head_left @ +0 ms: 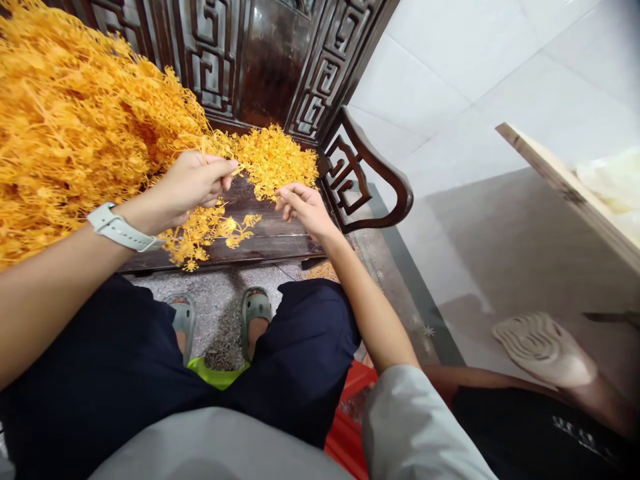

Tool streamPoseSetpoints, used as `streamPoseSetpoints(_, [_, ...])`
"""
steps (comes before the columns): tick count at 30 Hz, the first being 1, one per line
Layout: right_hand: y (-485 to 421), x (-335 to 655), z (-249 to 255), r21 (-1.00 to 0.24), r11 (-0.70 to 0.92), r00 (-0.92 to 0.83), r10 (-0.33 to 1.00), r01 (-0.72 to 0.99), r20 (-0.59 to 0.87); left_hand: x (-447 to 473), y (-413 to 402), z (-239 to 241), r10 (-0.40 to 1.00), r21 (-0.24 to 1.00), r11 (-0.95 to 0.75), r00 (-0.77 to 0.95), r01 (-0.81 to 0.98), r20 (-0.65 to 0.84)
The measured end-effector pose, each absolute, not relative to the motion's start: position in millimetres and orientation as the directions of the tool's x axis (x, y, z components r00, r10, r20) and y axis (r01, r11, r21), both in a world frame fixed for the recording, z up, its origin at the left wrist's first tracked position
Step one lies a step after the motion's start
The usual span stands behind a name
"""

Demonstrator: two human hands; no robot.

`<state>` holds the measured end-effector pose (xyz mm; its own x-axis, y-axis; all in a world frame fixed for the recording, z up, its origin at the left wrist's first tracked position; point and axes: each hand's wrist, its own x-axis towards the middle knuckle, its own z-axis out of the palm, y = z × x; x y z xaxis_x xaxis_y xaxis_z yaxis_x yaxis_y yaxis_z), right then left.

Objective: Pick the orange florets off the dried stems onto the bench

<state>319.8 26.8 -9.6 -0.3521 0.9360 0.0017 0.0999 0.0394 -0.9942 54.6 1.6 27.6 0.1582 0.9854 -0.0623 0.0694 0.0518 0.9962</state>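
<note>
My left hand (pixel 197 180), with a pale watch strap on its wrist, is closed in a pinch on an orange-yellow plastic flower sprig (pixel 233 230). Flower heads of that colour hang below the hand, over the dark wooden bench seat (pixel 285 233). To the right, my right hand (pixel 307 208) has its thumb and fingers pinched together at the front of a small heap of loose yellow flower pieces (pixel 280 157). Whatever lies between those fingertips is too small to make out. A large pile of branching orange-yellow sprigs (pixel 90 120) fills the left of the bench.
A carved backrest (pixel 275 67) and a curved armrest (pixel 400 193) bound the bench. Yellow bits (pixel 323 270) lie on the floor beneath it. A wooden board edge (pixel 565 180) juts in at right. Another person's leg (pixel 530 427) and a red stool (pixel 345 440) are at lower right.
</note>
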Motion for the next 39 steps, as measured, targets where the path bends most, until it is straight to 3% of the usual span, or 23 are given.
streamPoseSetpoints(4, [21, 305, -2, -0.978, -0.18, -0.377, 0.917, -0.102, -0.13, 61, -3, 30, 0.972, 0.998, 0.056, 0.231, -0.011, -0.052])
streamPoseSetpoints(8, [18, 292, 8, -0.905, -0.331, -0.475, 0.862, -0.265, -0.176, 68, -5, 27, 0.964, 0.993, 0.019, 0.261, 0.119, -0.05])
streamPoseSetpoints(12, [19, 284, 16, -0.87, -0.367, -0.461, 0.867, -0.329, -0.191, 70, -5, 22, 0.924, 0.914, -0.208, 0.375, 0.349, 0.067])
streamPoseSetpoints(17, [25, 284, 14, -0.849, -0.401, -0.402, 0.88, -0.346, -0.252, 70, -12, 12, 0.821, 0.734, -0.456, 0.557, 0.503, 0.128])
streamPoseSetpoints(22, [33, 289, -5, -0.938, -0.294, -0.31, 0.923, -0.182, -0.229, 73, -26, 16, 0.761, 0.574, -0.583, 0.634, 0.575, 0.138])
streamPoseSetpoints(26, [40, 299, -26, -0.996, -0.068, -0.25, 0.965, 0.053, -0.079, 72, -30, 26, 0.768, 0.483, -0.6, 0.629, 0.638, 0.123])
streamPoseSetpoints(32, [49, 309, -46, -0.975, 0.101, -0.231, 0.972, 0.197, 0.054, 69, -28, 25, 0.791, 0.404, -0.584, 0.605, 0.704, 0.09])
streamPoseSetpoints(39, [74, 305, -68, -0.861, 0.252, -0.204, 0.963, 0.442, 0.178, 69, -17, 20, 0.816, 0.291, -0.576, 0.562, 0.764, 0.138])
